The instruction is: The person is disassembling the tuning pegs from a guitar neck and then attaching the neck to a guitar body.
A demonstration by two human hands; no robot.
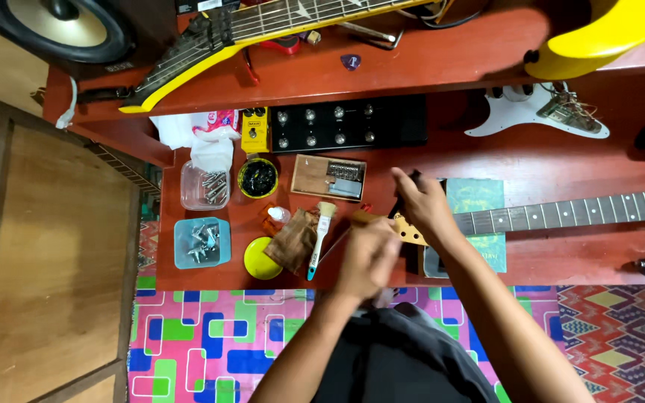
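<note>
At the centre of the frame the right hand (421,200) is wrapped over the headstock (410,233) of a dark guitar whose neck (561,213) runs off to the right edge; its fingers close around the top of the headstock, seemingly to keep it from shifting. The headstock sits raised on a dark block over a green mat (479,205), which would keep the neck steady and off the red table (546,160). The left hand (367,257) is just below and left of it, blurred, with fingers curled narrow near the headstock's lower edge; whether they pinch some small part cannot be told. Supplies lie in a cluster to the left, within easy reach: a small brush (320,237) with a blue handle, a brown cloth (294,239), a yellow round lid (261,258), a blue tray (201,242) and a clear tub (204,185) of metal hardware, a round tin (257,177) of dark bits, and a wooden box (328,177) holding metal parts. Above these sit a yellow pedal (254,129) and a black pedal unit (349,123). A yellow guitar (210,52) lies across the upper shelf, a white pickguard (535,112) rests upper right, and a speaker (57,26) fills the upper left corner.
</note>
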